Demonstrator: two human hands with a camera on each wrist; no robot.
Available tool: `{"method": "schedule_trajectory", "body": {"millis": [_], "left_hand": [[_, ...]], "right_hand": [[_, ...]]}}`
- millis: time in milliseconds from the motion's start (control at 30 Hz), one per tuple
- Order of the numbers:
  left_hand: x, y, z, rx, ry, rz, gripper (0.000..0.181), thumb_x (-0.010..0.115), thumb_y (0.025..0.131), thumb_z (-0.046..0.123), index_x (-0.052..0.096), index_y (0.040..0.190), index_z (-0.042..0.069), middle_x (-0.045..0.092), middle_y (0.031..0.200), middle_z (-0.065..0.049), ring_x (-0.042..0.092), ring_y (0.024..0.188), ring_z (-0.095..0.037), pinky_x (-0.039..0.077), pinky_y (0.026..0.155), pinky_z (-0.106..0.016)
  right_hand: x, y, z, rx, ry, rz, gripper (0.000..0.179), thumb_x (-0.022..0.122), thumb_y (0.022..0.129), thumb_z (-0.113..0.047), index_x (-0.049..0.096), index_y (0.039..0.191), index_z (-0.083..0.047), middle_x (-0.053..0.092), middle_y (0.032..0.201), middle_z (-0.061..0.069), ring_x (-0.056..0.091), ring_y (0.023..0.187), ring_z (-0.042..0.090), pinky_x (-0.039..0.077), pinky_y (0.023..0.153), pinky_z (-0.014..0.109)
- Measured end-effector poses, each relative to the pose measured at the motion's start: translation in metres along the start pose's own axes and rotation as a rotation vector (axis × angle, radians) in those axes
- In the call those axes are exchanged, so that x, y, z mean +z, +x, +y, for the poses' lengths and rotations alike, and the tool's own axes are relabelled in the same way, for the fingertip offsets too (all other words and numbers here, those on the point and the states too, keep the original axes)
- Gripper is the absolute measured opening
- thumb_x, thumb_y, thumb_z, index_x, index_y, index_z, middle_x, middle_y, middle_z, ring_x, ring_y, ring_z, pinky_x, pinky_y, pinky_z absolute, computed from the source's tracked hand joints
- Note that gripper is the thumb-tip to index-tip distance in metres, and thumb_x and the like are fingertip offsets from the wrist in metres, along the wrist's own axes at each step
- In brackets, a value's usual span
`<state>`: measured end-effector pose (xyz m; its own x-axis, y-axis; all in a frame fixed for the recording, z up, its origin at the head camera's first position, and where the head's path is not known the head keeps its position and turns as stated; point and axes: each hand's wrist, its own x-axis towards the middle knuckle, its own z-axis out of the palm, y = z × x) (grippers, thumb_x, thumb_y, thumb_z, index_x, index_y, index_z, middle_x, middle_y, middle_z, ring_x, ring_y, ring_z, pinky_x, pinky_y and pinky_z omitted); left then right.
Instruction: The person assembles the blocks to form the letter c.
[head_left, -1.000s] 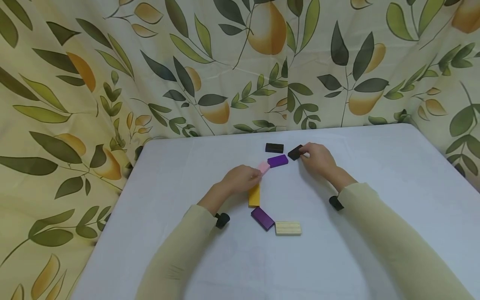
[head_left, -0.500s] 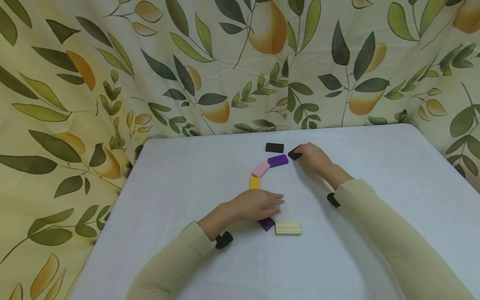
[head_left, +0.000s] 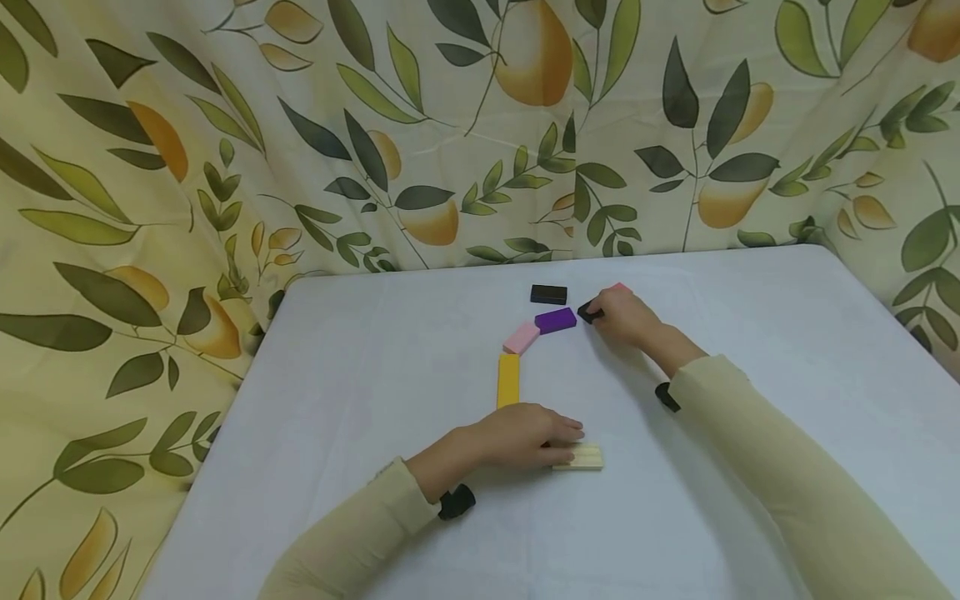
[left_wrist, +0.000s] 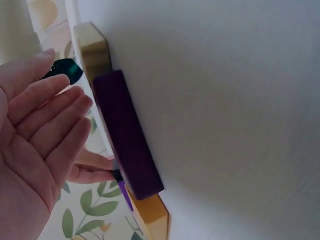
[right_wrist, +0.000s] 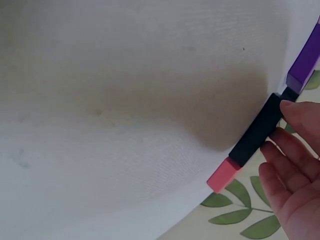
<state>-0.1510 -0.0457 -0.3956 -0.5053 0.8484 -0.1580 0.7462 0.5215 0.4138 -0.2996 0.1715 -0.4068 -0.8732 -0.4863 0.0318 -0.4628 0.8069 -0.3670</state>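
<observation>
My left hand (head_left: 525, 435) is held over the near end of the row, its fingertips overlapping the cream block (head_left: 588, 457) in the head view. Straight, slightly spread fingers show in the left wrist view, beside a dark purple block (left_wrist: 127, 135) that the hand hides from the head camera. With thumb and fingertips, my right hand (head_left: 628, 318) pinches a black block (right_wrist: 256, 131) at the row's far end. A coral-pink block (right_wrist: 223, 175) lies at that block's other end, mostly hidden by this hand in the head view.
A yellow block (head_left: 508, 380), a light pink block (head_left: 521, 338) and a bright purple block (head_left: 556, 320) form a curve on the white table (head_left: 360, 358). Another black block (head_left: 549, 294) lies behind them. A leaf-patterned cloth (head_left: 480, 167) hangs beyond the table.
My left hand has left the light pink block and come down toward the dark purple and cream blocks, its fingers straightening. The right hand stays at the black block, which has shifted slightly.
</observation>
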Motion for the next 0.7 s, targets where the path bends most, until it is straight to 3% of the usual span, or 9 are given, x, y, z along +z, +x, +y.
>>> {"method": "schedule_trajectory", "body": {"millis": [700], "left_hand": [[0.01, 0.004, 0.005, 0.036, 0.037, 0.004, 0.035, 0.056, 0.093, 0.024, 0.058, 0.126, 0.014, 0.057, 0.124, 0.007, 0.048, 0.115, -0.002, 0.033, 0.094, -0.015]], "right_hand": [[-0.006, -0.031, -0.008, -0.066, -0.078, -0.01, 0.008, 0.069, 0.076, 0.003, 0.072, 0.084, 0.003, 0.068, 0.087, 0.017, 0.062, 0.083, 0.032, 0.046, 0.078, 0.047]]}}
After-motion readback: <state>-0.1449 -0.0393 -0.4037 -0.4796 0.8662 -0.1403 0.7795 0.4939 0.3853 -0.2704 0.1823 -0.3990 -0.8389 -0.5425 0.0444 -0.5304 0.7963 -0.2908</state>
